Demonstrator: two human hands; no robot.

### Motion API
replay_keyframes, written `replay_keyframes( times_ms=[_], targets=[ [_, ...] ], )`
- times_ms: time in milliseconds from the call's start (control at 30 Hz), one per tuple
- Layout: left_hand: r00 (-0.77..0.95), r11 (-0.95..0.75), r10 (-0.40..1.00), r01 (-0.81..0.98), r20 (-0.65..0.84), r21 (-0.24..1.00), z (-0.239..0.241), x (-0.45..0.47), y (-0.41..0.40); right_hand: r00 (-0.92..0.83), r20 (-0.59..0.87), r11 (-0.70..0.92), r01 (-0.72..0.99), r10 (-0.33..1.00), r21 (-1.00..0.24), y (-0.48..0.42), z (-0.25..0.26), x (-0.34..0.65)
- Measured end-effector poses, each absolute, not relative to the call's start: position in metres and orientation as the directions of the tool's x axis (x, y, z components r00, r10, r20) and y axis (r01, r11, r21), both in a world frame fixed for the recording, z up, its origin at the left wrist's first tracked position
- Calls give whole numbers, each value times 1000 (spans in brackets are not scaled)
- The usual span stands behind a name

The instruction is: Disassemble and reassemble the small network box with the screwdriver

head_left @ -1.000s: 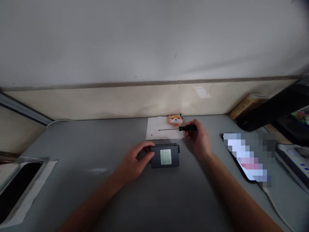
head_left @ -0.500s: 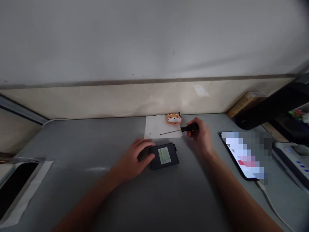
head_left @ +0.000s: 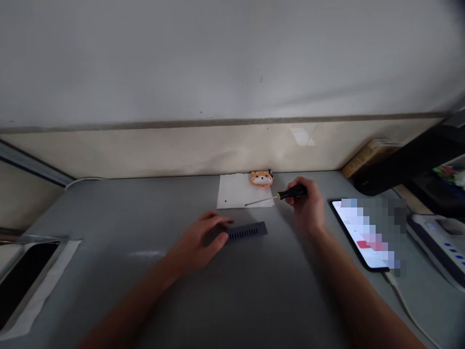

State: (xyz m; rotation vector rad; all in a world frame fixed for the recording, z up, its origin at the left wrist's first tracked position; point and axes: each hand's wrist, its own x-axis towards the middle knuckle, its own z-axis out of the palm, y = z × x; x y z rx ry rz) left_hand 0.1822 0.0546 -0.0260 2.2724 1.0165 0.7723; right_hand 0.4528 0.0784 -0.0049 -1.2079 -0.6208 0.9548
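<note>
My left hand (head_left: 198, 240) has its thumb and fingers around the left end of a flat dark plastic case (head_left: 249, 232). The case is turned up on its edge, with a row of slots along the narrow side facing me. Its green-labelled face is out of sight. In my right hand (head_left: 308, 206) is a screwdriver (head_left: 292, 192), held by its black and yellow handle. The thin shaft points left, with its tip over a white paper sheet (head_left: 236, 186). A tiny dark speck (head_left: 225, 200), too small to name, lies on the paper.
An orange dog-faced case (head_left: 262, 178) rests on the paper's right corner by the wall. To the right are a lit phone (head_left: 358, 237) on a cable, a power strip (head_left: 441, 247) and a black cylinder (head_left: 395, 162). A dark-screened device (head_left: 27, 278) lies at left.
The dark case has gone from lying flat, label up, to standing on edge with its slotted side showing. My right hand and the screwdriver have shifted slightly right.
</note>
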Motion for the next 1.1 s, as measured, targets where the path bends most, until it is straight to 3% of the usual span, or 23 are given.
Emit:
replay_keyframes(
  times_ms=[367,633,1100],
  targets=[
    [545,-657,735,426,404,622,-22,185,55,281,-72,20,-312,957,-950,67,4,433],
    [468,-811,573,442,673,384,-28,180,51,231,-76,-19,-239,970,-971,65,-5,429],
    [527,-859,494,421,692,292,-23,182,53,192,-76,-30,-231,978,-973,65,-6,426]
  ],
)
